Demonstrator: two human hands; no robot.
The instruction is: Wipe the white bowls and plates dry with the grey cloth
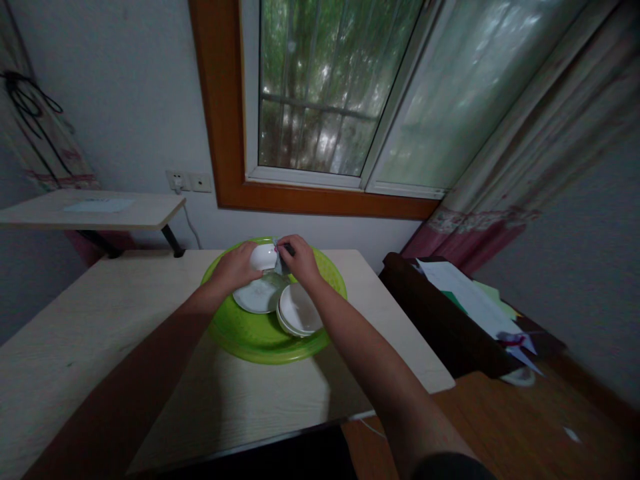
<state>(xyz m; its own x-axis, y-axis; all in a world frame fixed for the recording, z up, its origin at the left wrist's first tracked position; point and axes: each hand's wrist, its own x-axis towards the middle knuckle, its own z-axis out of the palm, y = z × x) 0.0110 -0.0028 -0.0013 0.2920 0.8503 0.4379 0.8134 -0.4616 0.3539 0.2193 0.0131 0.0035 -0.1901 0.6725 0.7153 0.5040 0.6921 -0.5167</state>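
Note:
A round green basin sits on a pale wooden table. Over its far side my left hand is curled around a small white cup, held on its side. My right hand is closed on a grey cloth pressed against the cup's mouth. Inside the basin, below the hands, lie a white plate and a stack of white bowls.
A wall with a window stands right behind the table. A low shelf juts out at the left. To the right, a dark wooden cabinet carries loose papers. Curtains hang at the right.

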